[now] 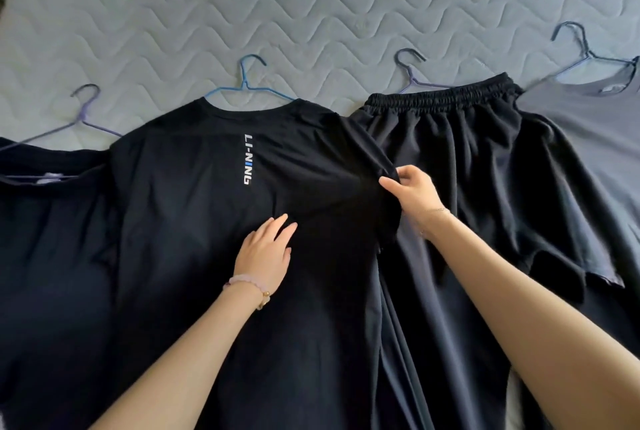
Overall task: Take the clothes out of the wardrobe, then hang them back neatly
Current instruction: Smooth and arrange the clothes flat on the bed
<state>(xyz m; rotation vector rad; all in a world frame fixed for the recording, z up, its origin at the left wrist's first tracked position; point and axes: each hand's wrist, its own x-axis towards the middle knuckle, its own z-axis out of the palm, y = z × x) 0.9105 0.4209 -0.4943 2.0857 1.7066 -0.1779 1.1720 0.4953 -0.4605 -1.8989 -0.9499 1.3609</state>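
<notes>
Mid-frame on the quilted mattress (311,7), the black T-shirt (194,187) looks light and limp — right hand (412,192) pinches its sleeve, left hand (265,251) presses flat — best lifted by its blue hanger (246,86).

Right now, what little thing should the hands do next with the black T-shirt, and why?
Probably the right hand should pull the sleeve sideways and lay it down flat. It pinches the sleeve hem, lifted and creased over the black shorts, while the left hand presses flat on the black T-shirt, pinning it.
</notes>
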